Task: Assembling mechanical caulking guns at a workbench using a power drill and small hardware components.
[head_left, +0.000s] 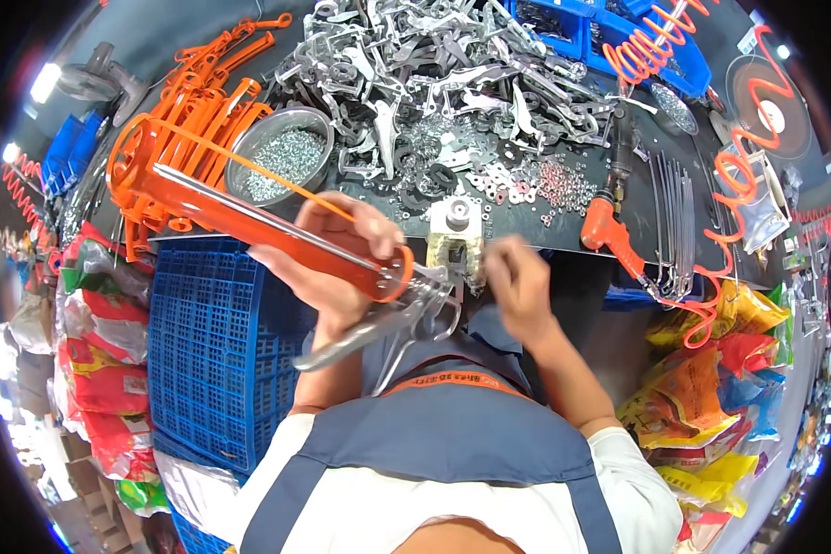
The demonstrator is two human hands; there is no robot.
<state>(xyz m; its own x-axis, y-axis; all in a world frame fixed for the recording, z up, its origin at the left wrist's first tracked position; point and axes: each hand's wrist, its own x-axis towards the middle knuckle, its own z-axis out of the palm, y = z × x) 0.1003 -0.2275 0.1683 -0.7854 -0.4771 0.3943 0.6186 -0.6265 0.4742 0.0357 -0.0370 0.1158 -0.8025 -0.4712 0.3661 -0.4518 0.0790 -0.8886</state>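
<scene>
My left hand is closed around the orange frame of a caulking gun. The gun lies slantwise, its frame reaching up to the left and a steel rod running along it. Its silver handle and trigger hang in front of my body, with the handle end close to a small metal fixture at the bench edge. Just right of that fixture, my right hand has its fingers curled together and slightly blurred. Whatever they pinch, if anything, is hidden.
Silver handle parts heap at the back, with loose washers before them. Orange frames and a bowl of small fasteners stand left. An orange power driver and bent rods lie right, near coiled hoses. A blue crate stands below left.
</scene>
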